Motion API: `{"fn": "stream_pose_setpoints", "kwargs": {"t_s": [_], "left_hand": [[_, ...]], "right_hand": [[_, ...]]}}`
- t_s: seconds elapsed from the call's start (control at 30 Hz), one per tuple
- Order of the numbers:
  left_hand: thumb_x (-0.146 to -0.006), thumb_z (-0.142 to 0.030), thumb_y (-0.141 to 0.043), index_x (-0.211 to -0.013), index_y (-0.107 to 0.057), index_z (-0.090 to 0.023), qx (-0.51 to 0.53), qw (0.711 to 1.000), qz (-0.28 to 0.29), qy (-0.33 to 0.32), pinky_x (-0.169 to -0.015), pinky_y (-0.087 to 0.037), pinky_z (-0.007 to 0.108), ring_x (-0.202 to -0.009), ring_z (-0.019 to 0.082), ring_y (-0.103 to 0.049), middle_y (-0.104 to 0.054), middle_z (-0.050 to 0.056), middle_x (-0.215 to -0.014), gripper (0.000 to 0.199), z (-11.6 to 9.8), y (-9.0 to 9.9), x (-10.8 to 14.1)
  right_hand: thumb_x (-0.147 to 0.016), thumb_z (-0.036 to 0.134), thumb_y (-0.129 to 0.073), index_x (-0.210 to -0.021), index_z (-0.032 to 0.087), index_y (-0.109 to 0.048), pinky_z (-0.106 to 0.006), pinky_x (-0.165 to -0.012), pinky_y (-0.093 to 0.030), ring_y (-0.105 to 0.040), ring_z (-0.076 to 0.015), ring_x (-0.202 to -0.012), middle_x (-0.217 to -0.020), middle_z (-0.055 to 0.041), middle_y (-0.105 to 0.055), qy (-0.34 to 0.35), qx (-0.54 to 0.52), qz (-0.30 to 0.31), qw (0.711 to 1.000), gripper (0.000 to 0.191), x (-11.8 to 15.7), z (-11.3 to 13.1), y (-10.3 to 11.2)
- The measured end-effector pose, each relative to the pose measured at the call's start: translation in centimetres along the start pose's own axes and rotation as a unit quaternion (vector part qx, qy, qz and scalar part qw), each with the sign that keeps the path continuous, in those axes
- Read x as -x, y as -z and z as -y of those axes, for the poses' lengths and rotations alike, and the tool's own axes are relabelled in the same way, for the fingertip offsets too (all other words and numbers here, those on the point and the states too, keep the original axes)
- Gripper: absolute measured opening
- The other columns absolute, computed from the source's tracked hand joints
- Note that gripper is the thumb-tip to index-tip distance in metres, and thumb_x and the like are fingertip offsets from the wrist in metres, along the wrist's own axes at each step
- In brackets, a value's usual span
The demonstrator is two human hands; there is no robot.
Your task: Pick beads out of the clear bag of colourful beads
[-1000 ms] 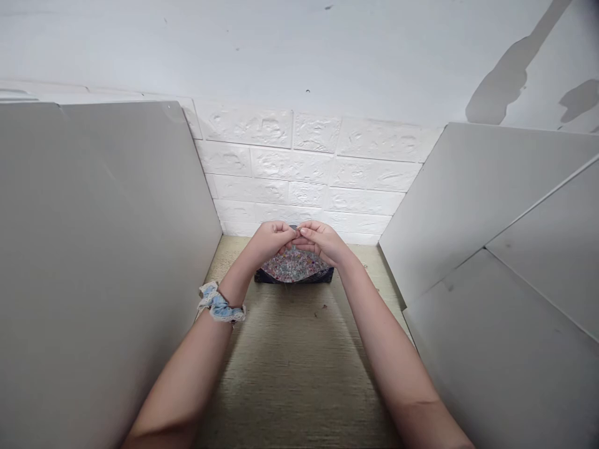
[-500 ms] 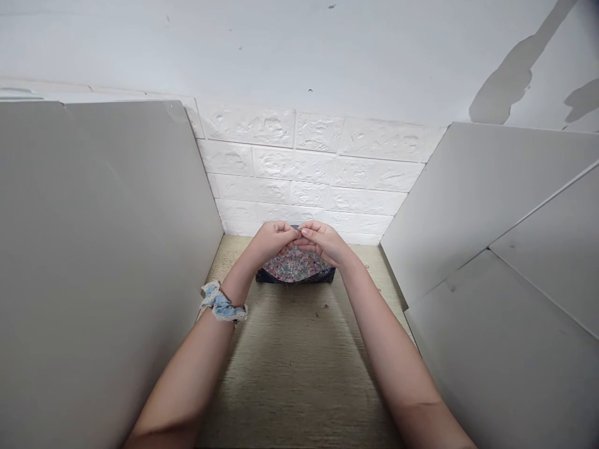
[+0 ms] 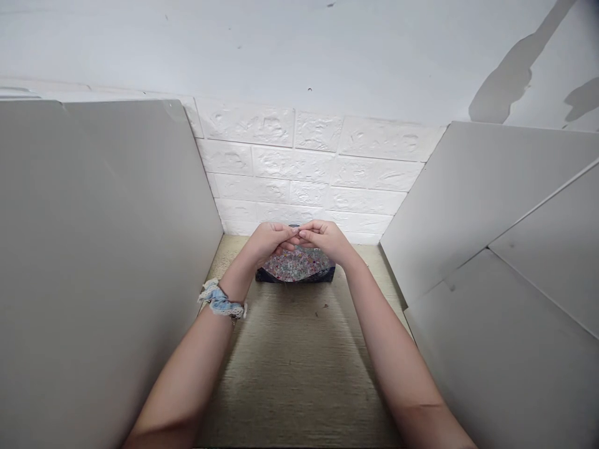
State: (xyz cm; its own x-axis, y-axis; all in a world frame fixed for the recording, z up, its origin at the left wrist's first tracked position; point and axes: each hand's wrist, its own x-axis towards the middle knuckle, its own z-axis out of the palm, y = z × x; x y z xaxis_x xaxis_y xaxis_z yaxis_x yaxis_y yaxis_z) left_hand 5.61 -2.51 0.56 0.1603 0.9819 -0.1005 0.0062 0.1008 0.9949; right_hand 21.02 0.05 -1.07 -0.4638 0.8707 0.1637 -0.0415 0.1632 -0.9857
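A dark-rimmed container [image 3: 318, 276] stands on the wooden surface against the brick-patterned wall, filled with many small multicoloured beads [image 3: 292, 265]. Above it, my left hand [image 3: 276, 239] and my right hand [image 3: 324, 239] meet at the fingertips. Both are closed in a pinch, thumbs against the fingers. Whatever lies between the fingertips is too small to make out. A light blue scrunchie with white lace [image 3: 221, 299] is round my left wrist.
Tall grey panels stand at the left [image 3: 103, 249] and right [image 3: 491, 249]. White brick-patterned wall [image 3: 311, 167] closes the back. Small dark specks lie on the wooden surface [image 3: 299, 368] in front of the container.
My left hand has turned slightly and its fingers have shifted at the meeting point. The fingers of my right hand have drawn in closer together. The container has not moved.
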Motion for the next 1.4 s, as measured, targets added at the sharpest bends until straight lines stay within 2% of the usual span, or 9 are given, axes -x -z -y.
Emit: {"fn": "stream_pose_setpoints", "kwargs": {"t_s": [0.27, 0.47, 0.63, 0.77, 0.93, 1.03, 1.17, 1.27, 1.4], "left_hand": [[-0.065, -0.029, -0.063, -0.068, -0.06, -0.01, 0.007, 0.999, 0.022, 0.031, -0.035, -0.023, 0.014, -0.045, 0.002, -0.046, -0.06, 0.002, -0.064, 0.02, -0.4, -0.2, 0.3], [-0.072, -0.037, -0.055, -0.081, -0.059, -0.015, 0.036, 0.996, 0.017, 0.079, -0.033, -0.024, 0.014, -0.04, 0.002, -0.043, -0.062, 0.003, -0.073, 0.025, -0.7, -0.3, 0.5], [-0.071, -0.041, -0.054, -0.082, -0.057, -0.016, 0.04, 0.996, 0.04, 0.075, -0.031, -0.014, 0.015, -0.036, 0.001, -0.035, -0.061, 0.002, -0.072, 0.028, -0.3, 0.0, 0.1], [-0.07, -0.039, -0.055, -0.077, -0.056, -0.015, 0.002, 0.997, 0.06, 0.052, -0.033, -0.011, 0.017, -0.035, 0.001, -0.028, -0.055, 0.0, -0.061, 0.025, -0.2, -0.1, 0.3], [-0.074, -0.034, -0.05, -0.066, -0.049, -0.017, -0.023, 0.997, 0.078, 0.013, -0.035, -0.007, 0.019, -0.035, 0.003, -0.013, -0.02, -0.008, -0.042, 0.019, -0.5, -0.3, 0.7], [-0.072, -0.033, -0.051, -0.062, -0.046, -0.017, -0.05, 0.997, 0.057, 0.011, -0.035, -0.007, 0.02, -0.035, 0.004, -0.012, -0.019, -0.008, -0.041, 0.019, -0.5, -0.3, 0.7], [-0.07, -0.035, -0.053, -0.056, -0.042, -0.017, -0.086, 0.996, 0.031, -0.016, -0.036, -0.007, 0.021, -0.034, 0.004, -0.015, -0.021, -0.008, -0.039, 0.025, -0.3, -0.2, 0.6], [-0.068, -0.037, -0.054, -0.055, -0.042, -0.017, -0.097, 0.995, 0.013, -0.028, -0.036, -0.007, 0.021, -0.034, 0.003, -0.016, -0.022, -0.008, -0.038, 0.027, -0.3, -0.3, 0.6], [-0.067, -0.035, -0.055, -0.053, -0.044, -0.016, -0.1, 0.994, -0.002, -0.034, -0.036, -0.008, 0.02, -0.034, 0.003, -0.016, -0.023, -0.008, -0.037, 0.026, -0.7, -0.6, 0.8]], "right_hand": [[-0.074, 0.03, -0.052, -0.075, 0.014, -0.054, -0.029, -0.067, -0.048, -0.059, -0.0133, -0.071, -0.073, -0.003, -0.061, 0.068, 0.109, -0.001, 0.992, 0.015, 0.3, 0.2, 0.1], [-0.075, 0.029, -0.049, -0.072, 0.015, -0.058, -0.022, -0.057, -0.037, -0.05, -0.0097, -0.061, -0.069, 0.0, -0.059, 0.135, 0.298, -0.049, 0.944, 0.017, 0.9, 1.0, -0.3], [-0.077, 0.029, -0.046, -0.069, 0.016, -0.055, -0.021, -0.056, -0.033, -0.045, -0.0084, -0.056, -0.064, 0.0018, -0.056, 0.148, 0.324, -0.053, 0.933, 0.018, 1.0, 1.3, -0.4], [-0.079, 0.03, -0.043, -0.073, 0.016, -0.054, -0.022, -0.057, -0.035, -0.048, -0.0098, -0.06, -0.069, 0.0005, -0.057, 0.14, 0.293, -0.055, 0.944, 0.019, 0.9, 1.1, -0.2], [-0.082, 0.038, -0.039, -0.065, 0.017, -0.048, -0.023, -0.055, -0.038, -0.051, -0.0102, -0.056, -0.062, 0.0008, -0.053, 0.097, 0.259, -0.063, 0.959, 0.029, 0.4, 0.4, 0.1], [-0.082, 0.042, -0.039, -0.066, 0.017, -0.046, -0.023, -0.053, -0.039, -0.051, -0.0098, -0.054, -0.062, 0.0012, -0.05, 0.061, 0.204, -0.045, 0.976, 0.03, 0.0, -0.2, 0.3], [-0.073, 0.038, -0.055, -0.074, 0.016, -0.049, -0.022, -0.058, -0.043, -0.052, -0.0079, -0.059, -0.07, 0.0011, -0.053, 0.035, 0.049, 0.005, 0.998, 0.023, -0.3, -0.7, 0.7], [-0.063, 0.03, -0.066, -0.075, 0.015, -0.053, -0.022, -0.065, -0.045, -0.053, -0.0063, -0.064, -0.075, 0.001, -0.056, 0.018, -0.067, 0.013, 0.998, 0.023, -0.3, -0.8, 0.9], [-0.057, 0.023, -0.071, -0.075, 0.015, -0.058, -0.021, -0.071, -0.046, -0.055, -0.0065, -0.068, -0.074, 0.0011, -0.059, -0.001, -0.131, 0.006, 0.991, 0.023, -0.3, -1.0, 0.8]]}}
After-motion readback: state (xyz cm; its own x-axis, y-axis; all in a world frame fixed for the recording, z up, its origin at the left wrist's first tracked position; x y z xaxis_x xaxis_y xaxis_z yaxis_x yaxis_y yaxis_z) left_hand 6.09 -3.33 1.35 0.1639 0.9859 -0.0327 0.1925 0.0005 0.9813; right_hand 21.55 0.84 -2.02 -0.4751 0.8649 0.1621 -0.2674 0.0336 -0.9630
